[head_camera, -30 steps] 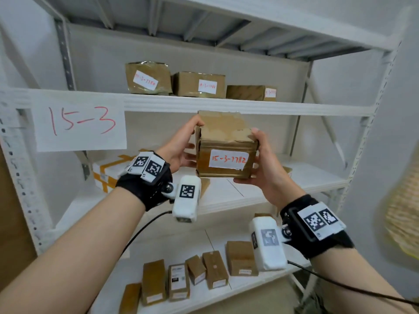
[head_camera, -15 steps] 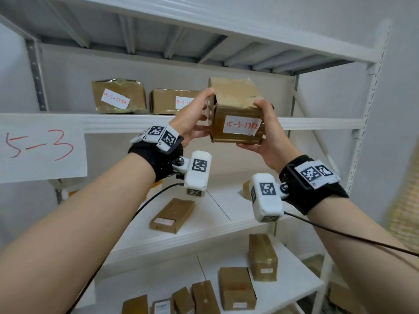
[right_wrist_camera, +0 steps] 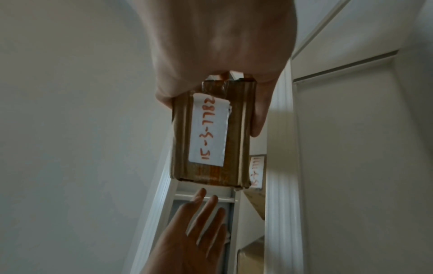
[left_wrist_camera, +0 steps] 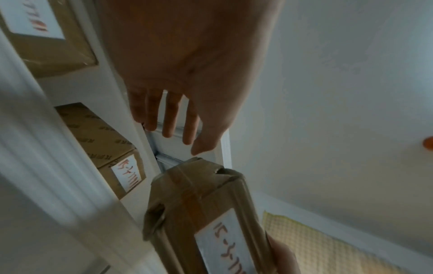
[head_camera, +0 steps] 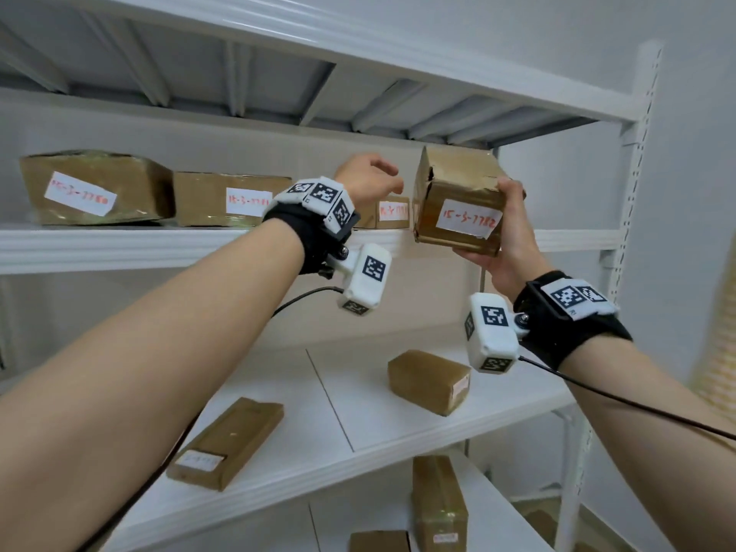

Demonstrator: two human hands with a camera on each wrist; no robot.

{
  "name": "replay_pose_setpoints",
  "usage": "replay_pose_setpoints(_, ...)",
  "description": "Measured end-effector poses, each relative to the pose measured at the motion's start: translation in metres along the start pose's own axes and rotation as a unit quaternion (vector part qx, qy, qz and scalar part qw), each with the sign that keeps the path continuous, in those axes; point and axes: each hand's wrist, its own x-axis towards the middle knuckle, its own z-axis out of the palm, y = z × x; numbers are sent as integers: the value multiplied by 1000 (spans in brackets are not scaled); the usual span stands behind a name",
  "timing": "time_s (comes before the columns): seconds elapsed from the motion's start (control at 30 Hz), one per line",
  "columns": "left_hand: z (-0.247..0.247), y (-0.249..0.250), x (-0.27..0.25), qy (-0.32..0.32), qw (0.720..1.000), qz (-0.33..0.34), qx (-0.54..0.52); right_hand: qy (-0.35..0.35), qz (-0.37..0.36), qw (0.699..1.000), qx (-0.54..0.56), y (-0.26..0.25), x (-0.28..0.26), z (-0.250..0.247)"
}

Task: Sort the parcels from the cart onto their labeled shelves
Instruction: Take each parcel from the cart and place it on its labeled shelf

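A brown cardboard parcel (head_camera: 458, 201) with a white label reading 15-3-7782 hangs in the air at the right end of the upper shelf (head_camera: 119, 245). My right hand (head_camera: 506, 241) grips it from below and from its right side; the same parcel (right_wrist_camera: 211, 137) fills the right wrist view under my palm. My left hand (head_camera: 370, 181) floats just left of the parcel with straight fingers, apart from it. In the left wrist view the left hand (left_wrist_camera: 173, 118) is empty above the parcel (left_wrist_camera: 206, 213).
Three labelled parcels stand on the upper shelf: a large one (head_camera: 91, 189), a middle one (head_camera: 231, 199) and a small one (head_camera: 392, 212) behind my left hand. The shelf below (head_camera: 378, 432) holds two flat parcels. A white upright post (head_camera: 633, 185) bounds the right side.
The parcel has risen from chest height to the upper shelf's level and moved right. My left hand has let go of it; only the right hand holds it now.
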Motion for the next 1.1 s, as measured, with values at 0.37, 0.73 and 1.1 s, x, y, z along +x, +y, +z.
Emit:
replay_pose_setpoints(0.37,55,-9,71,-99,941,5,324,-11,32,999,-23,14,73,-22)
replay_pose_setpoints(0.73,50,-20,93,-75,910,-12,408,-46,41,997,-36,19,104,1)
replay_pose_setpoints(1.1,46,-22,98,-81,883,-13,461,77,46,972,-216,38,139,15)
